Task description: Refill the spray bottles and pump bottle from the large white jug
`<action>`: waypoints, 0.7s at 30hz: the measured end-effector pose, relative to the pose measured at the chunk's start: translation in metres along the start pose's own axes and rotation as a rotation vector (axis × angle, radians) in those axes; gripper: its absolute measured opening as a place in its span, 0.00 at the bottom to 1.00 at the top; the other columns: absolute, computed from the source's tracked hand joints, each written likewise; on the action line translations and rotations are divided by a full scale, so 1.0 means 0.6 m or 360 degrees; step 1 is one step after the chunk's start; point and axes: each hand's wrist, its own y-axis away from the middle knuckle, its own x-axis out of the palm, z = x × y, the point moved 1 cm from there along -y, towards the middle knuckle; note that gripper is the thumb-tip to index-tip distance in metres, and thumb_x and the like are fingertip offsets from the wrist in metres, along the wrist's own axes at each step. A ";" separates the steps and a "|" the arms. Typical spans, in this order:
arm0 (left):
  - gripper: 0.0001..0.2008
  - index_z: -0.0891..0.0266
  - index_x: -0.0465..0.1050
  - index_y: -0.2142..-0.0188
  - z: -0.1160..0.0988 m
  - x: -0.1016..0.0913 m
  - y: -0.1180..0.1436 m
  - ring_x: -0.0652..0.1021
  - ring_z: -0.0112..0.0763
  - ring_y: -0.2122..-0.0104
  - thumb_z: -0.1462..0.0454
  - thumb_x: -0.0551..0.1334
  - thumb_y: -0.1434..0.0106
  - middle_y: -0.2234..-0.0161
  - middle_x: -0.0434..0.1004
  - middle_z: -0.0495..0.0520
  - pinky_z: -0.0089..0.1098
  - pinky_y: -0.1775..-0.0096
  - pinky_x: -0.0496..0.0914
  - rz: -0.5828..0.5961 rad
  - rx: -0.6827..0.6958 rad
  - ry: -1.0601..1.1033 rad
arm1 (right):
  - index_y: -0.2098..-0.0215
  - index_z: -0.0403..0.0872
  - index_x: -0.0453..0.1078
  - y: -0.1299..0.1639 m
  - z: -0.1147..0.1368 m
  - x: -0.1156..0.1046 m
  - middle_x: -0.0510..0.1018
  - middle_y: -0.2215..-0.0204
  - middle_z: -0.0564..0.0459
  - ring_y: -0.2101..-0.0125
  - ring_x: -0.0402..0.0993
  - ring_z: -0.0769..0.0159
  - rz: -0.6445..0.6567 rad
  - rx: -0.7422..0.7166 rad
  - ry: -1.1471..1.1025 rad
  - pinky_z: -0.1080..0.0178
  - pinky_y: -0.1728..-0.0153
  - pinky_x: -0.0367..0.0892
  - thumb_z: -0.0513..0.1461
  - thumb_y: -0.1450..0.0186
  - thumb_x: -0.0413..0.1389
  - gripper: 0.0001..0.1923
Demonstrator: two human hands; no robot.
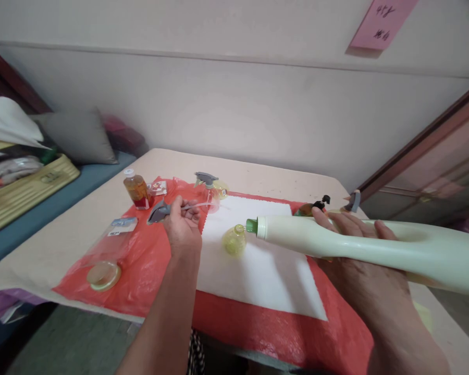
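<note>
Flask [235,242] on sheet [258,281], sheet on plastic cover [226,323], spray bottle [206,179] behind, jug [433,250] right

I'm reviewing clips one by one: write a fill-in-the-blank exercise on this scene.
The large bottle in the right hand is pale ____.
The spray head in the left hand is mostly ____.
The small yellow bottle stands on a ____ sheet.
The pink note is toward the picture's upper ____.
Missing words: green; gray; white; right.
</note>
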 end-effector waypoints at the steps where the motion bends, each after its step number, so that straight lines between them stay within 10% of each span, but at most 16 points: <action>1: 0.11 0.61 0.69 0.74 0.000 0.000 0.000 0.73 0.22 0.80 0.63 0.64 0.35 0.75 0.77 0.53 0.24 0.76 0.66 0.0001 0.0001 -0.0001 | 0.24 0.51 0.45 0.000 0.000 0.000 0.73 0.40 0.34 0.39 0.69 0.36 0.0007 0.0009 -0.0013 0.31 0.39 0.58 0.35 0.29 0.51 0.38; 21: 0.11 0.62 0.69 0.73 -0.002 0.002 0.002 0.73 0.22 0.81 0.62 0.63 0.34 0.76 0.77 0.52 0.23 0.77 0.67 0.0002 0.0014 0.0008 | 0.26 0.49 0.52 -0.005 0.000 -0.002 0.77 0.44 0.34 0.43 0.73 0.37 -0.0069 -0.0032 0.0054 0.34 0.41 0.62 0.36 0.30 0.51 0.35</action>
